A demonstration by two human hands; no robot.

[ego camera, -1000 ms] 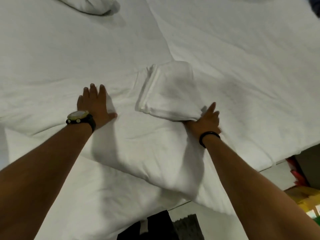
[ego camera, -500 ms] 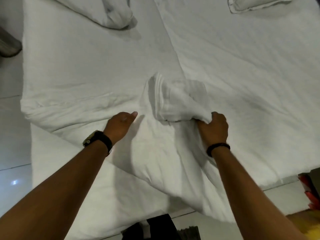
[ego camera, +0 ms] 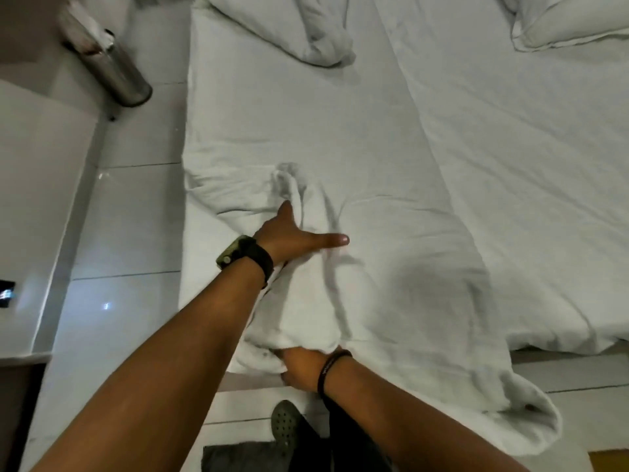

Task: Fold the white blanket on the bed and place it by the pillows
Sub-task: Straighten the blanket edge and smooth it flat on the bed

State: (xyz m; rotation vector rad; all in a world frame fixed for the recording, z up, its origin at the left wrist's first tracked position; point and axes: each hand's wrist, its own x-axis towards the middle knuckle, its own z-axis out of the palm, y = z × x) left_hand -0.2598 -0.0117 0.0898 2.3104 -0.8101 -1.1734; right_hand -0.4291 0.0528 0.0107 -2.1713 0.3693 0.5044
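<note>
Hands split the work: left hand (ego camera: 292, 238) spread flat pins the white blanket (ego camera: 391, 284), right hand (ego camera: 301, 367) grips its near edge, probably for folding.

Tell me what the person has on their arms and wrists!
No sleeves: both forearms are bare. The left hand has a wristwatch with a black strap and a greenish-gold case. The right hand wears a thin black band.
</note>
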